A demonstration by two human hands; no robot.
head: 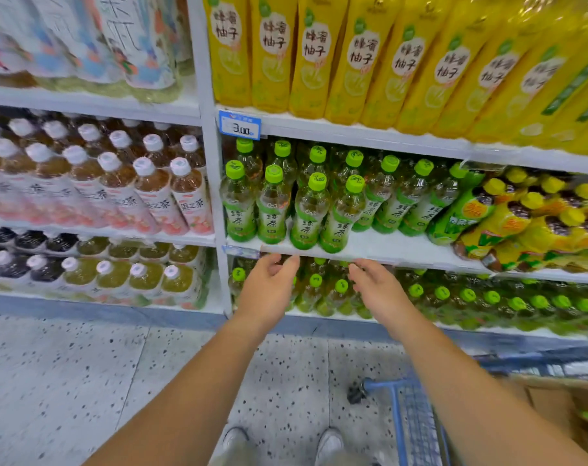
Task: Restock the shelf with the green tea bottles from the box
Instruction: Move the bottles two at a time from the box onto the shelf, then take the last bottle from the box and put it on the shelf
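You are standing on speckled floor (84,381) facing the white shelf (403,252). Green tea bottles (306,210) are crowding its left end; its front edge lies bare. Your left hand (269,290) and right hand (376,290) are hovering spread, empty, just below it. The box (555,398) is sitting in the blue cart (417,425) at your right.

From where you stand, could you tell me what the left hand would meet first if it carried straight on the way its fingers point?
Probably the front edge of the green tea shelf: the left hand, open and empty, has its fingertips just below it. Depth is unclear, so it might pass under.
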